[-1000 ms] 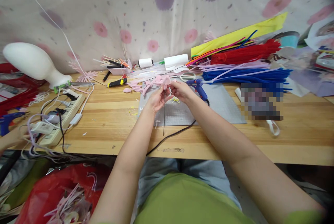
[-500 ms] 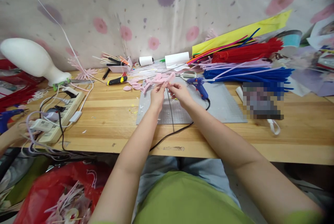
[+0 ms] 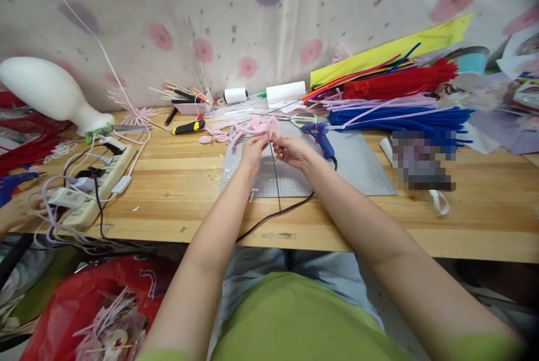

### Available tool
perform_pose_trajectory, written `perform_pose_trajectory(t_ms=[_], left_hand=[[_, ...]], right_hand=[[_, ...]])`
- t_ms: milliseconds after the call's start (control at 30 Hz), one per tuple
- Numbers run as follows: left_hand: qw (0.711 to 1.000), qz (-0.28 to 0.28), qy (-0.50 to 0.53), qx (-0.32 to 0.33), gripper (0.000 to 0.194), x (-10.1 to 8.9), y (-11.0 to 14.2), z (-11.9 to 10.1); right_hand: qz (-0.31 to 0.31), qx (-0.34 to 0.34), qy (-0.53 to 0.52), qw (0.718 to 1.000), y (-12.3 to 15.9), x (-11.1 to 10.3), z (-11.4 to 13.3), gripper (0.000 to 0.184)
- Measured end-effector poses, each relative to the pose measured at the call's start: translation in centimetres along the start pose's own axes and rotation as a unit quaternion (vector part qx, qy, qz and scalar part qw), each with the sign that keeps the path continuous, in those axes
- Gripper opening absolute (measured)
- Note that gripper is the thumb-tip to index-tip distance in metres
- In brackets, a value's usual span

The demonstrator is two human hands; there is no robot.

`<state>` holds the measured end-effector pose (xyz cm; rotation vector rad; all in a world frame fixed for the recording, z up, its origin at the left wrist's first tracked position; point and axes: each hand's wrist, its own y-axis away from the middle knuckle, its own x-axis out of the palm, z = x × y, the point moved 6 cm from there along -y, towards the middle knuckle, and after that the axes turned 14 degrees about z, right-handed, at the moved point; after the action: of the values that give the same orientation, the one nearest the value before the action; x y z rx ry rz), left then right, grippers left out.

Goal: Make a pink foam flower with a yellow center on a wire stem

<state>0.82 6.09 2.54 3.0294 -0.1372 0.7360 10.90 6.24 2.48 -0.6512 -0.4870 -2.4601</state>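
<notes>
Over the grey cutting mat (image 3: pixel 362 173), both of my hands meet at a pink fuzzy flower piece (image 3: pixel 269 124), apparently made of pipe cleaner. My left hand (image 3: pixel 255 152) is closed, its fingertips pinching the base of the piece. My right hand (image 3: pixel 291 151) has curled fingers, with thumb and forefinger pinched at the right side of the same base. A thin dark stem wire (image 3: pixel 275 173) runs down from between the hands toward the table's front. More pink fuzzy pieces (image 3: pixel 221 134) lie just left of the hands. The exact grip point is hidden by my fingers.
A blue glue gun (image 3: pixel 322 139) lies right of my hands, its black cord crossing the front. Behind are scissors (image 3: pixel 304 119) and blue pipe cleaners (image 3: pixel 400 121). A yellow-black cutter (image 3: pixel 188 128) and a power strip (image 3: pixel 101 184) sit left, near another person's hand (image 3: pixel 19 209).
My right hand has shifted slightly, its fingers now more curled near the flower's base. My left hand stays at the pink piece. The view has tilted a little.
</notes>
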Motion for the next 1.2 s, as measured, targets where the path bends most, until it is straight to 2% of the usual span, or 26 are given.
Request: perform_pose_trajectory(t_ms=[100,267,333,500,633,733,833,1000,1200], left_hand=[[1.0,-0.007,0.019,-0.011,0.002,0.0,0.0,0.4],[0.996,0.048,0.041,-0.068,0.006,1.0,0.5,0.5],[0.994,0.054,0.051,-0.085,0.007,1.3,0.5,0.4],[0.994,-0.007,0.09,-0.064,0.008,0.8,-0.2,0.1],[0.995,-0.058,0.073,-0.04,0.005,0.4,-1.0,-0.1],[0.994,-0.071,0.074,-0.048,0.007,0.4,-1.1,-0.1],[0.992,-0.043,0.082,-0.087,0.012,0.7,-0.8,0.0],[0.979,0.048,0.062,-0.187,0.024,1.2,0.2,0.0],[0.969,0.077,0.061,-0.225,0.022,0.7,0.9,-0.6]], right_hand=[[0.002,0.012,-0.024,1.0,-0.2,-0.2,-0.4,0.016],[0.028,0.059,-0.092,0.994,-0.1,-0.1,-0.7,0.015],[0.025,0.063,-0.098,0.993,0.1,-0.1,-0.6,0.015],[-0.01,-0.013,0.014,1.0,0.2,0.0,0.5,0.019],[0.009,-0.069,0.129,0.989,0.4,1.1,1.2,0.021],[0.007,-0.084,0.142,0.986,0.5,1.7,1.4,0.02],[-0.007,-0.067,0.117,0.991,0.5,1.8,1.1,0.017],[-0.012,-0.065,0.127,0.99,0.4,1.3,0.8,0.013],[0.031,-0.015,0.039,0.999,0.4,1.2,0.1,0.005]])
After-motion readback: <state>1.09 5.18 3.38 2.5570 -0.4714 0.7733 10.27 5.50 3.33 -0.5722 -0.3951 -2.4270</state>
